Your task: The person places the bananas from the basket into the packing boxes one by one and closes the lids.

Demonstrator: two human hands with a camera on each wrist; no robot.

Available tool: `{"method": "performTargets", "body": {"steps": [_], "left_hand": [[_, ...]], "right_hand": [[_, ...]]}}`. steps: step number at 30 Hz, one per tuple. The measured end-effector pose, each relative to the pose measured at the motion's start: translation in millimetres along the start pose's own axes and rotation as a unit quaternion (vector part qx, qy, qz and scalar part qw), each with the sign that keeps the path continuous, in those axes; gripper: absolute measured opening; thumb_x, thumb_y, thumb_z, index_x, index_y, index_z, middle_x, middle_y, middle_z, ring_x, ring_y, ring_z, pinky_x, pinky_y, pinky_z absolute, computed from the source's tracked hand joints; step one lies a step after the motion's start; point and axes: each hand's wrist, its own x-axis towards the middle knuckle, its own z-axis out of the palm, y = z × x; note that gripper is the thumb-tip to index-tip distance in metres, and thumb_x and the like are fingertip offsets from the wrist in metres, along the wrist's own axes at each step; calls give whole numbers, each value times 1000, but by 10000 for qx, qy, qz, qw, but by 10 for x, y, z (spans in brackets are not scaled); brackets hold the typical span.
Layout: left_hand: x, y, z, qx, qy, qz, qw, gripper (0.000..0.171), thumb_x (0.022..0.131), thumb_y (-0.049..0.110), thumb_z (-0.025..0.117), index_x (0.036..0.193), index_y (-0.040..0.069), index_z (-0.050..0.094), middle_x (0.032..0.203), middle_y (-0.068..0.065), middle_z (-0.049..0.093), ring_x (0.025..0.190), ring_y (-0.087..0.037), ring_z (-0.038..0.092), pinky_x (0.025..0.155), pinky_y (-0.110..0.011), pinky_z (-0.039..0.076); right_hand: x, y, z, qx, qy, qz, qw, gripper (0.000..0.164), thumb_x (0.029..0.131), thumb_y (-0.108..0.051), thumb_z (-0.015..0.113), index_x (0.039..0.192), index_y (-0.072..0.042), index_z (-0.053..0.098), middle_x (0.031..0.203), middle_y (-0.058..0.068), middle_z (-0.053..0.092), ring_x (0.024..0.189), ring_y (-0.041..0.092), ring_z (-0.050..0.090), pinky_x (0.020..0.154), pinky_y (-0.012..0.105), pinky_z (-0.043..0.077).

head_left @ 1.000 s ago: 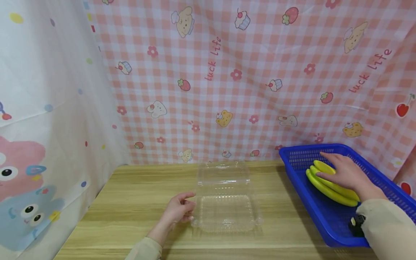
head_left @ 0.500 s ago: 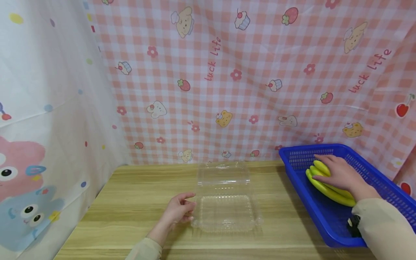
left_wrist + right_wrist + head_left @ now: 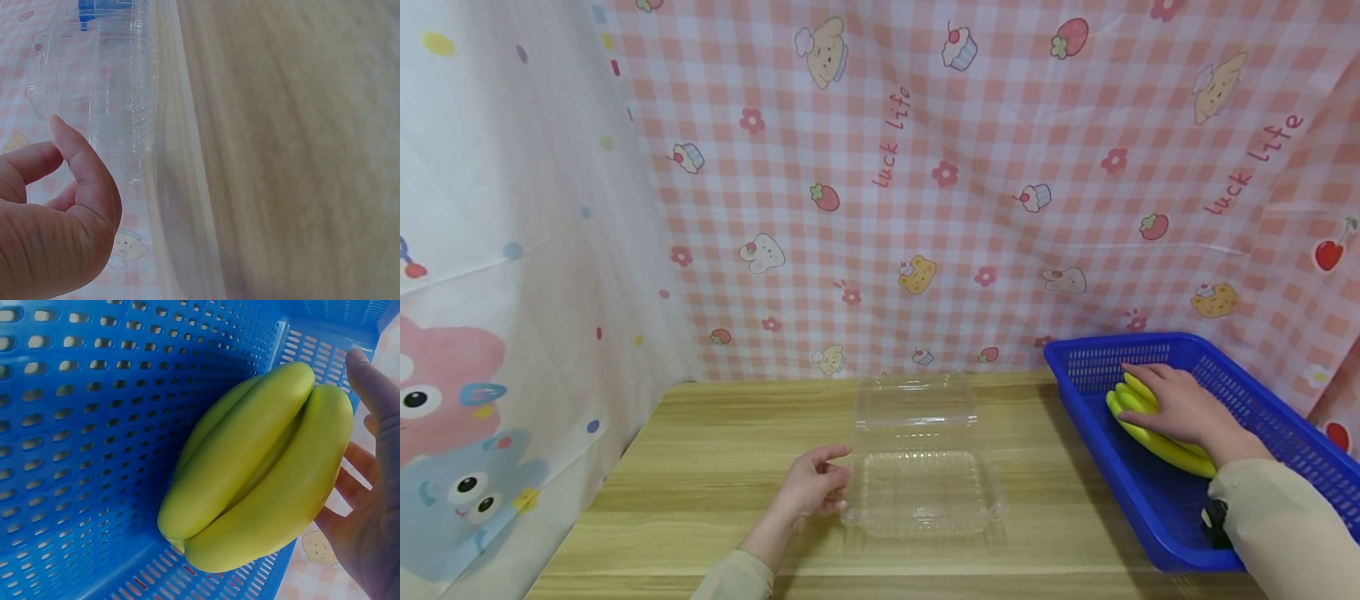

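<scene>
A bunch of yellow bananas [image 3: 1157, 442] lies in the blue plastic basket [image 3: 1108, 467] on the right. Over its far upper part reaches my right hand [image 3: 1183, 408]. In the right wrist view, the bananas [image 3: 269, 475] fill the middle, with the thumb spread apart from them and the fingers of the right hand [image 3: 375, 487] along their side. A clear plastic clamshell box [image 3: 925, 492] stands on the table with its lid raised at the back. My left hand [image 3: 812, 483] is at its left edge, fingers loosely bent; in the left wrist view one fingertip [image 3: 56, 125] meets the clear plastic.
The wooden table [image 3: 715, 467] ends at a pink checked curtain [image 3: 850, 208] behind and a white printed curtain [image 3: 535, 250] on the left. The basket has raised, perforated walls. A small black device [image 3: 1213, 523] shows at the right sleeve.
My right hand has moved slightly left and down onto the bananas, covering more of them. The left hand and the box have stayed in place.
</scene>
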Motion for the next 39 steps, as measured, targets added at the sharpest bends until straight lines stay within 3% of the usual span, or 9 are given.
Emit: {"method": "performTargets", "body": {"steps": [10,23,39], "left_hand": [[-18,-18,1,-32,-68,-12,10000,49,95,-1,61,140,-10,45,86,-5,53,67,-11,54,56,-20,54],[-9,2,-17,41,-2,28,10000,48,94,-1,61,139,-9,47,86,-6,54,67,-11,54,55,-20,53],[-2,-17,-17,8,-90,76,9999,49,95,0,61,140,-10,45,86,-5,54,67,-11,54,57,-21,54]], "right_hand": [[-51,25,29,67,-124,1,9999,81,86,-47,73,141,5,44,135,37,40,118,60,39,94,75,34],[-38,16,7,138,-168,-13,9998,74,85,-32,78,140,6,46,134,37,38,118,58,42,93,72,38],[-30,37,6,139,-161,-133,9997,55,85,-29,77,124,5,61,129,35,47,113,56,48,91,69,42]]}}
